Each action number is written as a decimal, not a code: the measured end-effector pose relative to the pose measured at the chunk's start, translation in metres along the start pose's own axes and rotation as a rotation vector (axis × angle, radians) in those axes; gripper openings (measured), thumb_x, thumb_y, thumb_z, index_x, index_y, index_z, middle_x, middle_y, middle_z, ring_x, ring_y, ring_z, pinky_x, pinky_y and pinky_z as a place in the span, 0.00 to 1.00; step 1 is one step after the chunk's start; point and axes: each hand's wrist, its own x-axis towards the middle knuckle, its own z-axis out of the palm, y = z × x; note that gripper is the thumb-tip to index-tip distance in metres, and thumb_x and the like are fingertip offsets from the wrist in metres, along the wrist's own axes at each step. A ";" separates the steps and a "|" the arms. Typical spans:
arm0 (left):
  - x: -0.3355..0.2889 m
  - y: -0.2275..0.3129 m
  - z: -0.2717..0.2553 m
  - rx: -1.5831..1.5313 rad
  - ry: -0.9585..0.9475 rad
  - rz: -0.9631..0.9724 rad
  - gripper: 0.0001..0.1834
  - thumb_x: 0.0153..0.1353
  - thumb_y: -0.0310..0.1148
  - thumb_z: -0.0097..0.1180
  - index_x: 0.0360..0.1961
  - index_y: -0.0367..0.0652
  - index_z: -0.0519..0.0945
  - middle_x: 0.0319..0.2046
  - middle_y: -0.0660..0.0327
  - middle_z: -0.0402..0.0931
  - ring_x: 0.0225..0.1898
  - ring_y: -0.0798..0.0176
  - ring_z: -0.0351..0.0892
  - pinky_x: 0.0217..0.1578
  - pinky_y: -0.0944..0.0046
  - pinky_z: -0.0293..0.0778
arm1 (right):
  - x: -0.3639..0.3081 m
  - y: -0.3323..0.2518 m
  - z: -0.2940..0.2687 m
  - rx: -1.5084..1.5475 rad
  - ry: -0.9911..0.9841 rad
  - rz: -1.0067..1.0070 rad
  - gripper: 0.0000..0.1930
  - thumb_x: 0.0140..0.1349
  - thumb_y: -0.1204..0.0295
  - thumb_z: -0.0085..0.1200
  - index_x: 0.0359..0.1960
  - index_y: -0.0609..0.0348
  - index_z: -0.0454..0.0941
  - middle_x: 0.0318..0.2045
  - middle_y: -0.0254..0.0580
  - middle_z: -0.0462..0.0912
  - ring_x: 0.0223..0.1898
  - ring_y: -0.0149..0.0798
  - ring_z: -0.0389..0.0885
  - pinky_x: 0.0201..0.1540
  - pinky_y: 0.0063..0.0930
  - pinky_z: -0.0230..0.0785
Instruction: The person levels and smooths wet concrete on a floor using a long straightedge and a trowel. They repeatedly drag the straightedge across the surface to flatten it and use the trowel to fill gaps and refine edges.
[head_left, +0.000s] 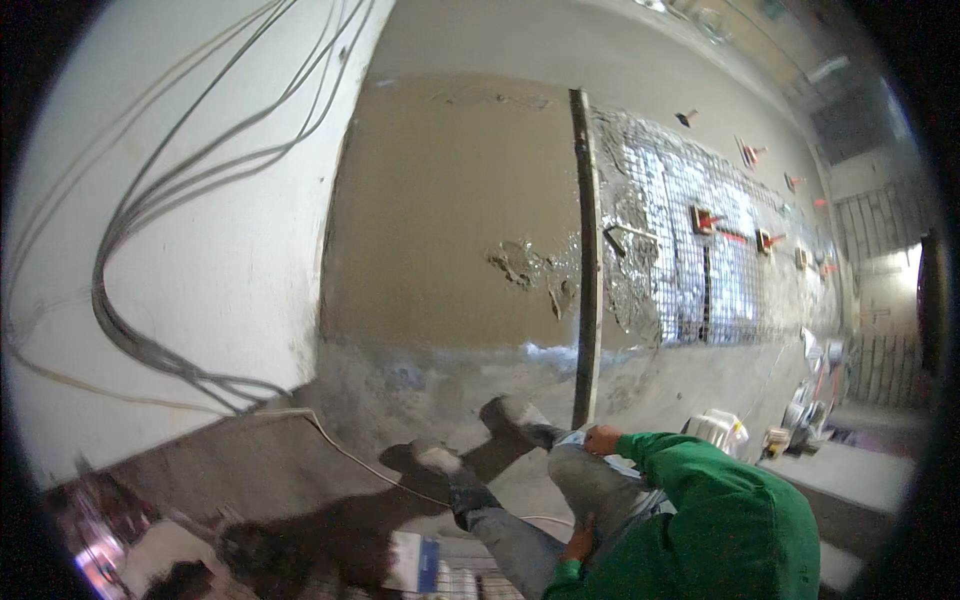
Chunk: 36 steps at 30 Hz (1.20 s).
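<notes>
My right hand (603,440), in a green sleeve (690,455), lies at my bent right knee with its fingers curled. Beside it shows a pale blue-and-white thing (571,438), thin like cloth or paper; whether the hand grips it is hard to make out. Lower down, my left hand (580,541) rests against my grey trouser leg (590,485), its fingers laid along the cloth. Both my shoes (437,458) stand on the floor near the foot of the wall.
A long straightedge (587,250) leans on the wet plastered wall (450,200). To its right, several floats (704,220) with red handles stick to the wall mesh (680,270). Cables (115,245) hang at left, and a cord (350,455) crosses the floor. A white container (715,428) stands at right.
</notes>
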 end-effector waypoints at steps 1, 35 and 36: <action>-0.004 -0.007 -0.019 0.111 -0.012 -0.047 0.47 0.72 0.62 0.53 0.80 0.42 0.58 0.71 0.38 0.68 0.66 0.33 0.73 0.66 0.39 0.68 | -0.008 -0.009 0.001 0.160 0.004 -0.056 0.19 0.69 0.57 0.60 0.47 0.62 0.86 0.35 0.48 0.90 0.33 0.44 0.90 0.36 0.41 0.84; 0.101 0.283 -0.379 0.956 0.374 0.572 0.38 0.72 0.50 0.59 0.76 0.41 0.66 0.66 0.40 0.74 0.67 0.38 0.75 0.64 0.45 0.73 | 0.263 0.128 0.076 0.485 1.093 0.409 0.40 0.60 0.57 0.72 0.68 0.69 0.67 0.60 0.66 0.71 0.63 0.66 0.69 0.66 0.55 0.64; 0.116 0.297 -0.380 1.220 0.360 0.622 0.38 0.72 0.49 0.59 0.75 0.39 0.66 0.67 0.40 0.73 0.68 0.37 0.74 0.65 0.45 0.73 | 0.274 0.131 0.074 0.518 1.094 0.392 0.42 0.60 0.56 0.72 0.68 0.68 0.67 0.60 0.65 0.72 0.64 0.67 0.69 0.67 0.55 0.64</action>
